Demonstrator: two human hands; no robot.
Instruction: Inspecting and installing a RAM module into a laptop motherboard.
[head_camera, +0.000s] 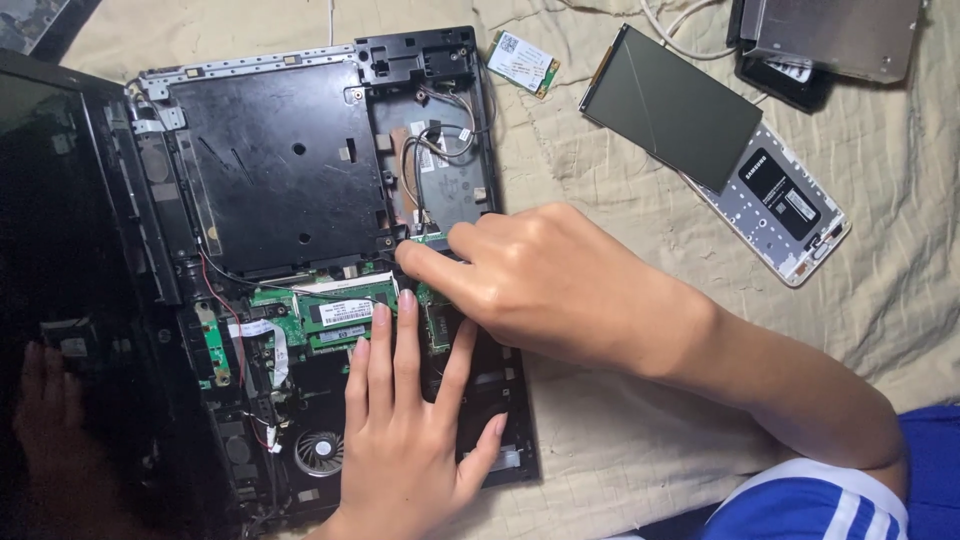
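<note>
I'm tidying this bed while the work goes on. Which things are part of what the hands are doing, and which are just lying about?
In use:
- opened laptop
- green circuit board
- left hand, flat on the laptop
- right hand, fingertips at the board

Lying about:
- small green card
- dark screen panel
- white phone back
- metal casing

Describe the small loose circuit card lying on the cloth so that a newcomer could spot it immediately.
Start at the opened laptop base on the beige cloth, then look just past its top right corner. The wireless card lies there alone on the fabric. It is small, rectangular and green-edged with a white label, unlike the larger dark phone screen beside it.
</note>
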